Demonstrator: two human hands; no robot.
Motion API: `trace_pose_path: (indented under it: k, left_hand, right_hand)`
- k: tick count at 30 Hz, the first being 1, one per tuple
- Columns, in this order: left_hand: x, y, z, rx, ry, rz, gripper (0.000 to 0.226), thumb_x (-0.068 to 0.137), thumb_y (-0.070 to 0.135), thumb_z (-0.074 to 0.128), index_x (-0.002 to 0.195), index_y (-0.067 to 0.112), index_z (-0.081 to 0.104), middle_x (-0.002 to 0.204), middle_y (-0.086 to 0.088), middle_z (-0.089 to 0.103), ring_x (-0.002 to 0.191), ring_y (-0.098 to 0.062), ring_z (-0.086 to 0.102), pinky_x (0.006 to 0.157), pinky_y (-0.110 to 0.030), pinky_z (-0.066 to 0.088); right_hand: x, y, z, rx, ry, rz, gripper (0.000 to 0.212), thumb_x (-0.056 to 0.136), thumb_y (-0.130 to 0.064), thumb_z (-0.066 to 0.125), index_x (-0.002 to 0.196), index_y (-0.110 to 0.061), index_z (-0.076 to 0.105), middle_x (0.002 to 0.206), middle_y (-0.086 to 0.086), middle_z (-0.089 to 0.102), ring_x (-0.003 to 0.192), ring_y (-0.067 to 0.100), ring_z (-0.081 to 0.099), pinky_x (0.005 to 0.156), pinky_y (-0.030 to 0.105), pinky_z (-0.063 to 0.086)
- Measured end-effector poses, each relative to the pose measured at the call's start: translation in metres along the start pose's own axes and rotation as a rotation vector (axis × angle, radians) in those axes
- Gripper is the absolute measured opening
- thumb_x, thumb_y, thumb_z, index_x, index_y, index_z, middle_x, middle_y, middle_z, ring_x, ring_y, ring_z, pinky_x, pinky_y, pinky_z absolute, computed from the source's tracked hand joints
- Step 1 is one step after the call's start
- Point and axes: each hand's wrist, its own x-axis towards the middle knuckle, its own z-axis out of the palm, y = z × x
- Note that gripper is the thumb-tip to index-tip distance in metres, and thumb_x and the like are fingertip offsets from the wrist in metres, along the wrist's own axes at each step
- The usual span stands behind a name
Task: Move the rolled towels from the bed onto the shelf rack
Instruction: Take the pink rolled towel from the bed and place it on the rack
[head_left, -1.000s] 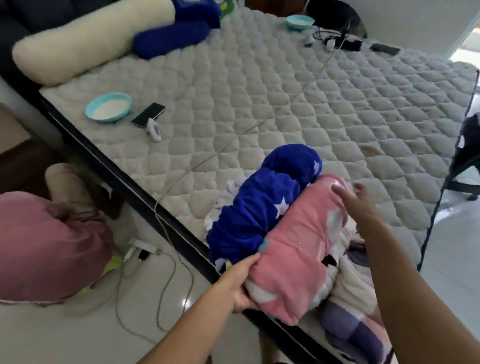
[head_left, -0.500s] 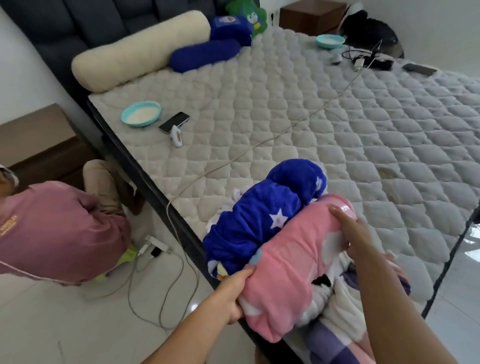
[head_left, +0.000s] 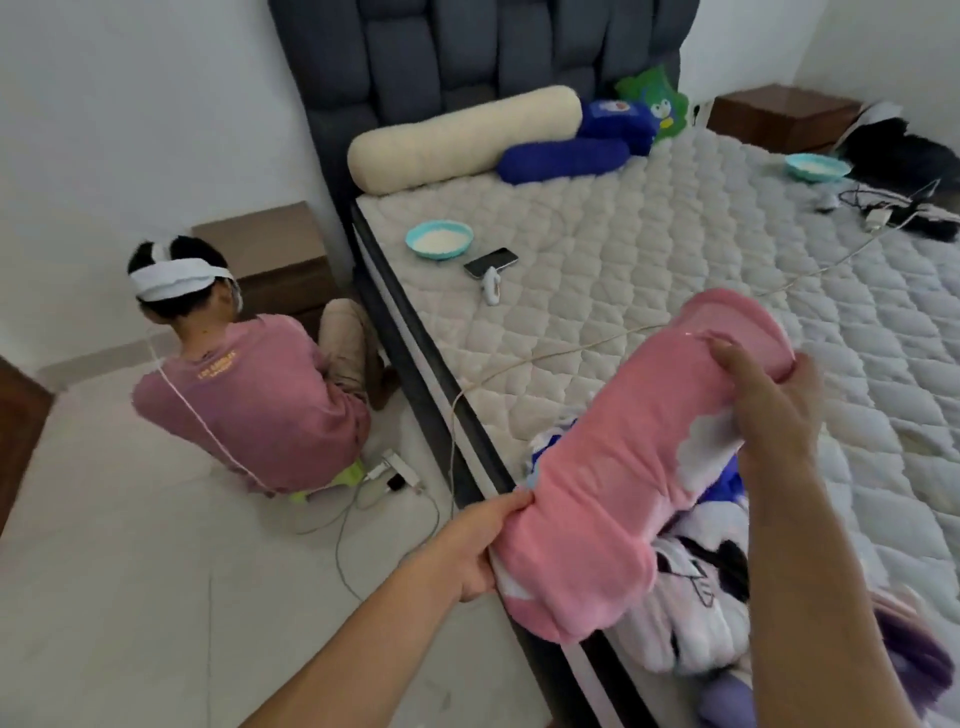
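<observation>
Both hands grip the pink rolled towel (head_left: 623, 478) by its ends: the left hand (head_left: 475, 551) pinches the near end between thumb and fingers, and the right hand (head_left: 774, 410) wraps over the far end, likely so the roll keeps its shape while carried. The towel hangs tilted above the bed's (head_left: 675, 270) near corner, clear of the mattress. Beneath it the other rolled towels (head_left: 696, 608), white and purple with some blue showing, lie piled at the bed edge, yet to be moved. Farther along the mattress sit a bowl (head_left: 439, 239) and a phone (head_left: 491, 262). The shelf rack is out of view.
</observation>
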Motion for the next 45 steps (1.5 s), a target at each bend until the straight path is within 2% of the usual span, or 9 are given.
trace_pose_path:
  k: [8,13,21,27,31,36,38,40,45]
  left_hand:
    - [-0.108,-0.011,-0.198,-0.320,0.234,0.409,0.037,0.086,0.037,0.067,0.111,0.011,0.074,0.112,-0.010,0.074,0.110,-0.025,0.066,0.093,-0.036,0.054]
    - [-0.193,-0.054,-0.335,-0.550,0.503,0.585,0.062,0.057,0.044,0.081,0.108,0.009,0.075,0.111,-0.010,0.075,0.108,-0.026,0.068,0.101,-0.043,0.051]
    - [-0.310,-0.135,-0.477,-0.860,0.843,0.714,0.039,0.088,0.040,0.061,0.113,0.012,0.073,0.115,-0.011,0.072,0.114,-0.030,0.063,0.105,-0.048,0.047]
    - [-0.351,-0.181,-0.561,-1.070,1.003,0.742,0.054,0.067,0.051,0.075,0.107,0.015,0.076,0.112,-0.011,0.074,0.106,-0.031,0.069,0.098,-0.052,0.052]
    - [-0.370,-0.178,-0.605,-1.215,1.109,0.767,0.040,0.078,0.041,0.068,0.104,0.011,0.076,0.106,-0.012,0.076,0.103,-0.033,0.070,0.088,-0.046,0.058]
    - [-0.381,-0.154,-0.658,-1.346,1.240,0.798,0.041,0.090,0.040,0.057,0.109,0.007,0.072,0.109,-0.014,0.073,0.109,-0.034,0.066,0.094,-0.046,0.054]
    - [-0.380,-0.151,-0.675,-1.406,1.303,0.810,0.038,0.092,0.041,0.054,0.101,0.009,0.073,0.104,-0.013,0.074,0.103,-0.032,0.067,0.089,-0.043,0.056]
    - [-0.380,-0.157,-0.688,-1.466,1.385,0.813,0.032,0.093,0.038,0.053,0.091,0.012,0.072,0.094,-0.010,0.074,0.086,-0.027,0.066,0.071,-0.034,0.055]
    - [-0.400,-0.173,-0.714,-1.578,1.613,0.799,0.026,0.094,0.031,0.052,0.080,0.012,0.063,0.082,-0.006,0.067,0.068,-0.020,0.058,0.048,-0.021,0.047]
  right_hand:
    - [-0.172,-0.055,0.162,0.021,-0.453,-0.248,0.049,0.075,-0.044,0.073,0.105,-0.018,0.044,0.086,-0.012,0.045,0.081,0.009,0.048,0.067,0.024,0.040]
    - [-0.323,-0.071,0.246,-0.032,-0.756,-0.441,0.055,0.077,-0.041,0.073,0.116,-0.011,0.047,0.105,0.003,0.049,0.095,0.018,0.049,0.076,0.031,0.038]
    - [-0.555,-0.101,0.349,0.001,-1.267,-0.740,0.068,0.076,-0.044,0.072,0.127,-0.011,0.042,0.120,0.006,0.052,0.107,0.021,0.053,0.087,0.033,0.045]
    - [-0.697,-0.113,0.403,0.105,-1.529,-0.905,0.065,0.079,-0.039,0.072,0.130,-0.014,0.041,0.128,0.004,0.047,0.108,0.013,0.046,0.089,0.027,0.042]
    - [-0.776,-0.114,0.451,0.222,-1.697,-1.019,0.065,0.077,-0.045,0.071,0.129,-0.020,0.040,0.127,0.001,0.046,0.112,0.014,0.048,0.095,0.030,0.046]
    - [-0.859,-0.115,0.502,0.338,-1.889,-1.141,0.062,0.078,-0.038,0.069,0.129,-0.017,0.041,0.132,0.005,0.043,0.121,0.021,0.043,0.099,0.034,0.043]
    - [-0.889,-0.111,0.517,0.351,-1.954,-1.186,0.061,0.078,-0.037,0.068,0.128,-0.013,0.042,0.135,0.007,0.040,0.123,0.024,0.041,0.099,0.035,0.042]
    - [-0.916,-0.103,0.524,0.355,-2.048,-1.181,0.061,0.079,-0.036,0.068,0.129,-0.012,0.042,0.136,0.008,0.038,0.124,0.024,0.040,0.100,0.033,0.040]
    - [-0.981,-0.096,0.534,0.372,-2.257,-1.052,0.065,0.078,-0.029,0.069,0.134,-0.012,0.041,0.137,0.008,0.038,0.126,0.023,0.041,0.109,0.040,0.036]
